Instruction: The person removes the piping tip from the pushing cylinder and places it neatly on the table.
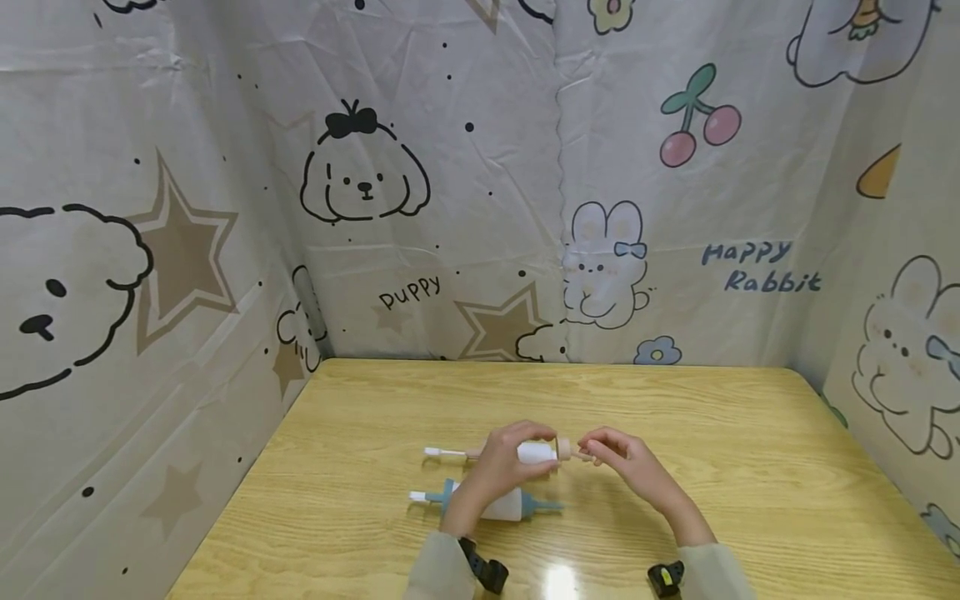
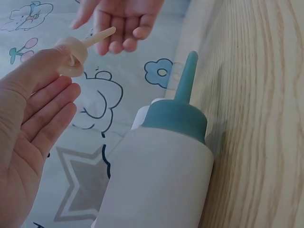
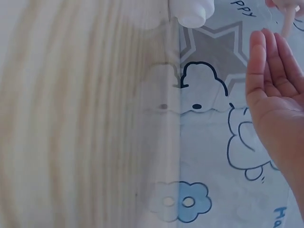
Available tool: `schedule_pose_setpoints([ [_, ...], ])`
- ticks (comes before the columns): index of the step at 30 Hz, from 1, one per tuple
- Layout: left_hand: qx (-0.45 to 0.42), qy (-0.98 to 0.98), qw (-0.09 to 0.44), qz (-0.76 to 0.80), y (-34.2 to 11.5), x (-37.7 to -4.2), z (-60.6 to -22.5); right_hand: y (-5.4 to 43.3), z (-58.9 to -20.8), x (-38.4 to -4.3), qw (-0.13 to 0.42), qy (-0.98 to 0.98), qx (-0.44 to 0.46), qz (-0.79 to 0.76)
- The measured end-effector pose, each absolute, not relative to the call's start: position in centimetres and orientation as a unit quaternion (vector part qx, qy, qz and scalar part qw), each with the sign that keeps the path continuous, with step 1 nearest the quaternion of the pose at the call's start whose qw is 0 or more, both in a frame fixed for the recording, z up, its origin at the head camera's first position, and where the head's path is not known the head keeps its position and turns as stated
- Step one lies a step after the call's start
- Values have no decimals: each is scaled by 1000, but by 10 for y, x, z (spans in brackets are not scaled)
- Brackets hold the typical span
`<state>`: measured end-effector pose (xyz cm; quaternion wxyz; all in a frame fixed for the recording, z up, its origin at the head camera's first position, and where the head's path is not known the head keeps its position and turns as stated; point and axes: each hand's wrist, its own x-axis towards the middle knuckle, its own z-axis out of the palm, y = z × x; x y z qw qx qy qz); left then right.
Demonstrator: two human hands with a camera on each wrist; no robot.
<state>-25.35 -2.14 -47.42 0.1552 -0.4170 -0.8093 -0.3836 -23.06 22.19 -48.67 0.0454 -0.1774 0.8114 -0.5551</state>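
Note:
My left hand reaches over a white bottle that lies on its side. In the left wrist view, its thumb presses a beige nozzle cap against the fingers. The cap's thin spout points at my right hand, whose fingers lie close to the tip with the thumb apart. Whether they touch the spout I cannot tell. The right wrist view shows the white bottle's rounded end. Nearer my body lies a second white bottle with a teal nozzle cap, partly hidden by my left wrist.
A thin stick with a white tip sticks out left of my left hand. The teal-capped bottle has a similar white tip at its left end. All lie on a wood-grain table, with a patterned cloth hanging behind and at both sides.

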Motion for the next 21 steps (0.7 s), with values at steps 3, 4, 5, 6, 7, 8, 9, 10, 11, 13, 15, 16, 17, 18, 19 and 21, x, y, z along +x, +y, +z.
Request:
schedule_pose_setpoints([
  [3, -409, -813, 153, -386, -23, -254, -474, 227, -488, -231, 57, 806, -183, -560],
  [4, -405, -815, 151, -386, -24, -254, -473, 228, -489, -231, 64, 804, -186, -561],
  [5, -404, -816, 152, -385, -24, -254, -473, 229, -489, -231, 70, 802, -189, -563],
  [6, -401, -818, 153, -383, -24, -254, -472, 230, -489, -231, 75, 801, -194, -562],
  [7, -400, -819, 153, -382, -25, -254, -472, 230, -489, -231, 80, 799, -196, -563],
  [8, -399, -820, 156, -379, -25, -255, -472, 231, -489, -231, 83, 798, -201, -563],
  [9, -398, -821, 157, -377, -25, -254, -472, 231, -489, -231, 85, 797, -205, -562],
  [10, -398, -821, 158, -376, -26, -254, -472, 230, -489, -232, 88, 796, -207, -562],
  [11, -399, -821, 158, -377, -26, -254, -472, 230, -489, -232, 89, 795, -210, -562],
  [13, -400, -820, 157, -379, -26, -254, -472, 229, -490, -232, 89, 796, -212, -560],
  [15, -401, -818, 151, -383, -27, -253, -472, 228, -490, -232, 88, 797, -213, -559],
  [16, -402, -818, 151, -382, -27, -253, -472, 228, -490, -232, 88, 797, -213, -558],
  [17, -402, -819, 149, -383, -27, -253, -472, 227, -490, -232, 88, 797, -213, -559],
  [18, -401, -819, 147, -382, -27, -252, -471, 227, -489, -232, 89, 797, -213, -559],
  [19, -400, -821, 146, -381, -27, -252, -471, 227, -489, -232, 89, 796, -213, -559],
  [21, -396, -823, 142, -381, -28, -252, -471, 226, -489, -231, 92, 795, -216, -560],
])
